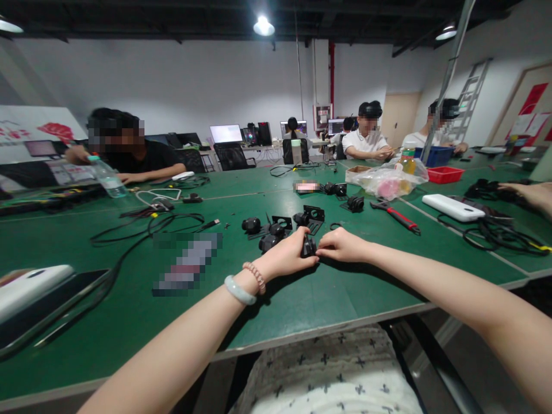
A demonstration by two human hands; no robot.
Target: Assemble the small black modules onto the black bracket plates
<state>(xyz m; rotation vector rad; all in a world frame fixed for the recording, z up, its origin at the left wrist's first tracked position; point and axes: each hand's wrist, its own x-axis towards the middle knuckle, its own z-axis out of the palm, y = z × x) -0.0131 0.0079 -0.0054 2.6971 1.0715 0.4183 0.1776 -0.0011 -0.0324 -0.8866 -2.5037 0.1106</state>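
My left hand (290, 254), with a bead bracelet and a pale bangle at the wrist, is closed around a small black part (309, 247) on the green table (297, 310). My right hand (338, 245) is at the right side of that part, its fingers pressed together; whether they hold anything small is hidden. Just beyond my hands lie a black bracket with slots (314, 215) and several round black parts (250, 225). A small black ring (336, 226) rests behind my right hand.
Red-handled pliers (401, 218) and a white power bank (452, 207) lie to the right. Black cables (172, 221), a blurred flat object (190, 264) and a clear bottle (107, 177) are left. Across the table sit people; another person's hand (528, 194) reaches in at the right edge.
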